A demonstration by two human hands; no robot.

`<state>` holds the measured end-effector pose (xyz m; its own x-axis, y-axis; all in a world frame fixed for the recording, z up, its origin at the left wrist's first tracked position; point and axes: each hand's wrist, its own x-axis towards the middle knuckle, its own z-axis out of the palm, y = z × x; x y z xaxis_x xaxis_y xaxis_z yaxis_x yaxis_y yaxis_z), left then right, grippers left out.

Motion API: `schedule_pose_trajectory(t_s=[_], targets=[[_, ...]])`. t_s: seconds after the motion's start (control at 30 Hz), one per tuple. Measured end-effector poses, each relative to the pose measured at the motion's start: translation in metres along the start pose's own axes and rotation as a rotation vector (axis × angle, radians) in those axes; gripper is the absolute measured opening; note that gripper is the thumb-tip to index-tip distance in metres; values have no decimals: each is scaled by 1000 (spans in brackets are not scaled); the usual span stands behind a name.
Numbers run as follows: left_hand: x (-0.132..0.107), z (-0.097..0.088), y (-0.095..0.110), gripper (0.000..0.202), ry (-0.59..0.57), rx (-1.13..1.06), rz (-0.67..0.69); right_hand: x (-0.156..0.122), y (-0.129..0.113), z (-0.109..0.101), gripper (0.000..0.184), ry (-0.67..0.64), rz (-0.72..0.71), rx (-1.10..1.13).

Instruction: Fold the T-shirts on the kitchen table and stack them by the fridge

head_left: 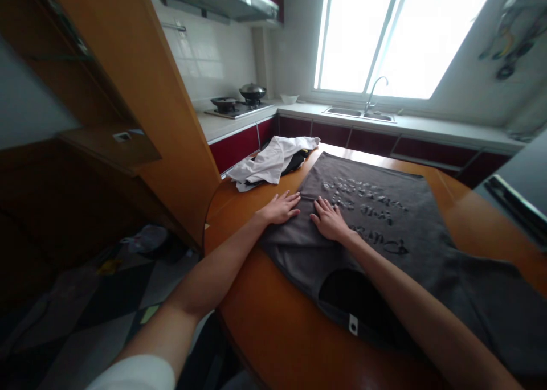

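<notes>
Dark grey shirt (410, 225) lies spread on the wooden table (243, 270), under and to the right of both hands. The left hand (282, 208) is at its left edge, palm down, fingers stretched toward the right. The right hand (329, 220) rests farther in on the cloth, just right of the left one, with its fingers spread and pointing to the far side. Neither hand pinches or grasps anything; both are flat and loose, with a narrow strip of fabric between them.

The shirt's neck opening is at the near side, where a small white label (352, 324) with a dark mark shows on the collar. Rows of dark, glossy lettering (363, 199) cross the body; I cannot read the words. Creases run by the hands, and one sleeve reaches to the near right. A white garment (277, 156) is bunched over black cloth (297, 160) at the table's far left.
</notes>
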<state>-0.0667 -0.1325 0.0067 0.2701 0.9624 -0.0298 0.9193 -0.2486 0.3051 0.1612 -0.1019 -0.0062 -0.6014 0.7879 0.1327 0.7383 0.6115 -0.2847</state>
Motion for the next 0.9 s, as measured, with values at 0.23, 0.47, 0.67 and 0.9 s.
schedule_pose_trajectory(t_s=[0.23,0.47,0.67,0.9], targets=[[5,1,12,57,155,38,62,-6,-1,6,58,122,31,-2],[11,2,-4,56,201,-41,-5,-6,-1,-1,52,281,133,104],[16,-3,-21,38,495,-88,-59,-2,11,-6,50,460,300,198],[13,0,-17,33,367,4,-232,-1,22,-9,48,568,383,306]])
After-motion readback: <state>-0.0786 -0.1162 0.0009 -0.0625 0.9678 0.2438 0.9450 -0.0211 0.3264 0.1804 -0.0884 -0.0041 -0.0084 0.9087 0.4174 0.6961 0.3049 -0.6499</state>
